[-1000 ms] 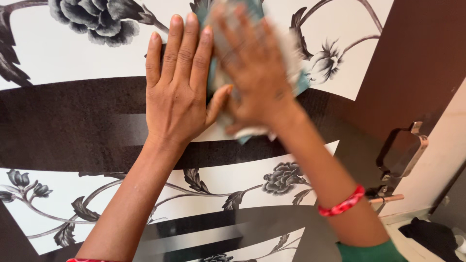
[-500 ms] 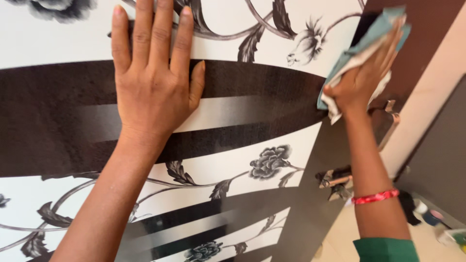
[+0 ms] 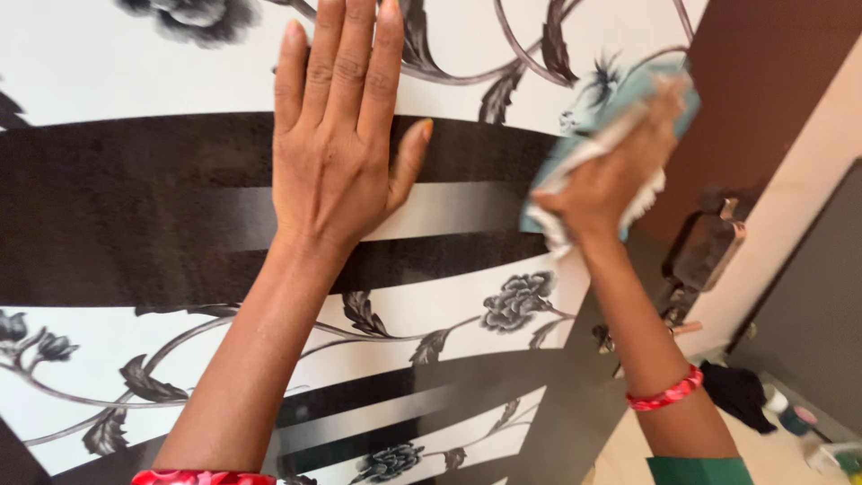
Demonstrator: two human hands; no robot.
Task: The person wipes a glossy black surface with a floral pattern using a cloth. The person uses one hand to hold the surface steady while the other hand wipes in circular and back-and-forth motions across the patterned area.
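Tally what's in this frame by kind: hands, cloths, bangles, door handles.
Hands: 2, left hand flat on the door, right hand holding the cloth
Cloths: 1, teal cloth
Bangles: 2, red and
Door handles: 1, handle
Total: 6

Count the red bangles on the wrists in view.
2. One bangle is on the right forearm, below the right hand holding the cloth. The other is at the bottom edge on the left arm, partly cut off.

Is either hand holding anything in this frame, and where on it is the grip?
The right hand holds a teal and white cloth, bunched in the palm and pressed against the patterned door. The left hand holds nothing; it lies flat on the door.
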